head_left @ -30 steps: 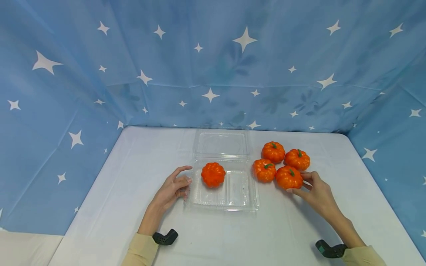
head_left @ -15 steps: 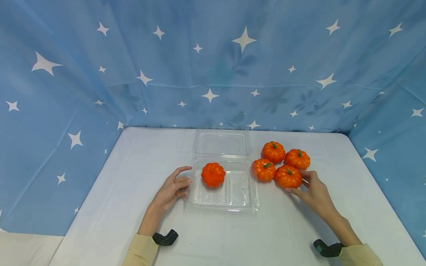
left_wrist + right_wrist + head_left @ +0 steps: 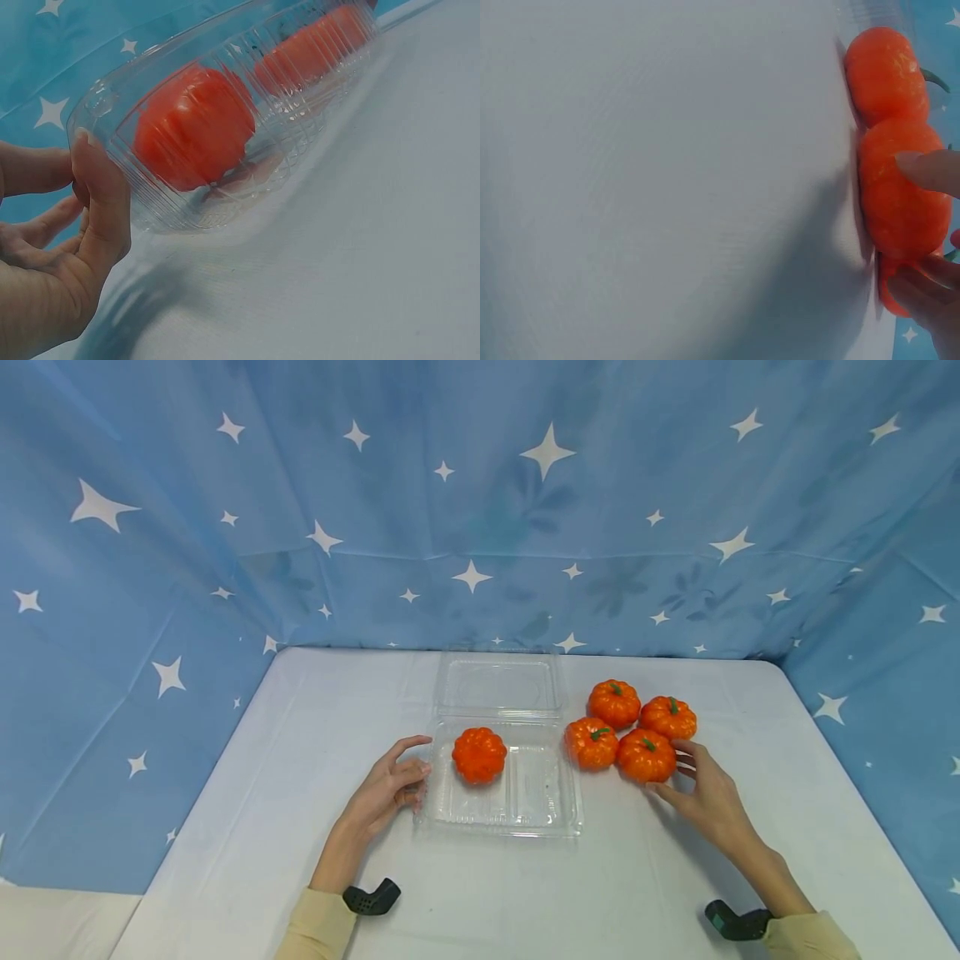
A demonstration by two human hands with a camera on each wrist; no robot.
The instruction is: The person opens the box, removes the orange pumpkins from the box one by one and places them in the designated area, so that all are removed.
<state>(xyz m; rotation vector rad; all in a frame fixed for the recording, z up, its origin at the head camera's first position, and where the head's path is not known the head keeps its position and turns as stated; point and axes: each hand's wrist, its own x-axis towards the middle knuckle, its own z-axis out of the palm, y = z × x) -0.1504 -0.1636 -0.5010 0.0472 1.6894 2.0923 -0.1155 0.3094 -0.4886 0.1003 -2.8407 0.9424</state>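
At the left rim of a clear plastic clamshell container (image 3: 536,810), my left hand (image 3: 384,789) holds the corner with thumb and fingers. One orange pumpkin (image 3: 479,756) lies in the left part of its base, stem side hidden. My right hand (image 3: 708,795) grips the nearest of several small orange pumpkins with green stems, this near-right pumpkin (image 3: 647,757) between thumb and fingers at its right side. In the right wrist view, the thumb (image 3: 930,169) rests on its front. The near-left pumpkin (image 3: 592,744) sits against it, close to the container's right rim.
The container's lid (image 3: 498,685) lies folded back, away from me. Behind the gripped pumpkin are a far-left pumpkin (image 3: 614,703) and a far-right pumpkin (image 3: 669,718). A white cloth covers the table (image 3: 337,693); a blue curtain (image 3: 375,510) with stars hangs around it.
My right hand and the pumpkin in its grip have shifted slightly left and away from me, with the near-left pumpkin nudged a little left. The left hand keeps its place.
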